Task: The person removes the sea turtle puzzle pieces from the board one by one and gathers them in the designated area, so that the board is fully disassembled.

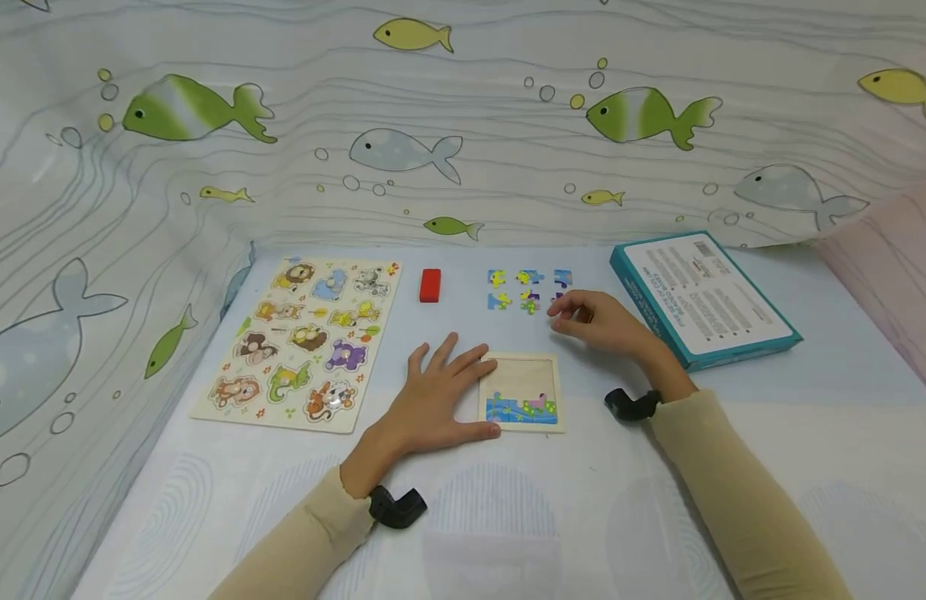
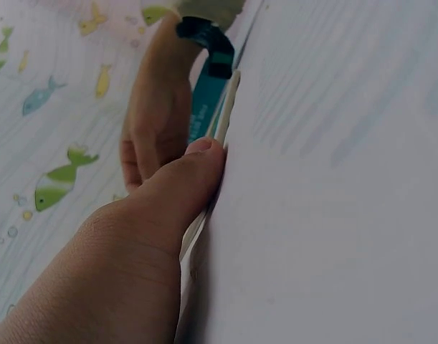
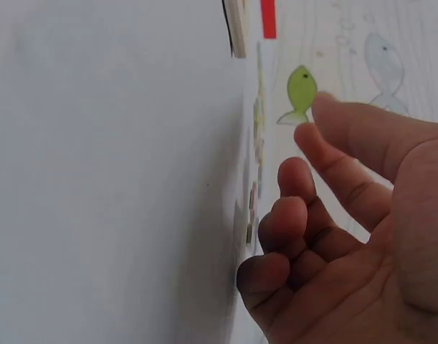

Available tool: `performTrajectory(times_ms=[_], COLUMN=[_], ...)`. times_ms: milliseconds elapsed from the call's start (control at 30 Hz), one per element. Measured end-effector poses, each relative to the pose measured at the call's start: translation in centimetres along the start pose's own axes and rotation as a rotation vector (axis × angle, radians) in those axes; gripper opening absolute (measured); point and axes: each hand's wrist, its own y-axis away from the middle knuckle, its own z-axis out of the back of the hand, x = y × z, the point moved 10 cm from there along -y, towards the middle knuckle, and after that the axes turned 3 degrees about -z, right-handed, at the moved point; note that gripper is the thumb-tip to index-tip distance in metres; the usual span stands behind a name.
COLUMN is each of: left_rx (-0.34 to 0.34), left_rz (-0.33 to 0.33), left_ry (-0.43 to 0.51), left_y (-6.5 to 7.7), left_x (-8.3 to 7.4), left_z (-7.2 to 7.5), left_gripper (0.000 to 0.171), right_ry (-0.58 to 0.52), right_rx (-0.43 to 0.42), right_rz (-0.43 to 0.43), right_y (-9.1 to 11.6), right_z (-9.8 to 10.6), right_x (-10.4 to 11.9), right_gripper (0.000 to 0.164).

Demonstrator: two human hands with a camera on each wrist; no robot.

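Puzzle tray of pale wood, square and shallow, lies on the worktop, with blue and pink-green jigsaw pieces fitted along its near edge. At the tray's left side the left hand rests with fingers spread, fingertips at the upper left of the frame and thumb at the near-left corner. Beyond the tray's far-right corner is the right hand, its fingers loosely bent and nothing visible in its grasp. Just left of its fingertips, on the tray's far side, small loose multicoloured jigsaw pieces lie in two rows, one partly hidden by that hand. Beyond the tray and to its left is a red rectangular block; farther left lies a large pale board with cartoon animals. Right of the tray, toward the back, sits a flat teal box with a white panel.
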Motion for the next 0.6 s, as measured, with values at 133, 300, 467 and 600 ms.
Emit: performTrajectory(times_ms=[133, 300, 467, 600], left_rx=[0.006, 0.001, -0.005, -0.004], left_rz=[0.002, -0.006, -0.006, -0.006], left_ry=[-0.009, 0.0, 0.002, 0.007], left_y=[0.0, 0.0, -0.1, -0.2], left_x=[0.1, 0.1, 0.0, -0.1], left_z=[0.0, 0.1, 0.2, 0.2], left_gripper=[0.092, 0.091, 0.091, 0.091], right_ry=[0.007, 0.032, 0.042, 0.046], right_rx=[0.028, 0.068, 0.133, 0.205], right_rz=[0.033, 0.097, 0.191, 0.25], right_y=[0.5, 1.2, 1.8, 2.4], right_z=[-1.1, -2.5, -4.0, -5.3], right_x=[0.9, 2.4, 4.5, 5.9], right_gripper=[0.02, 0.021, 0.022, 0.023])
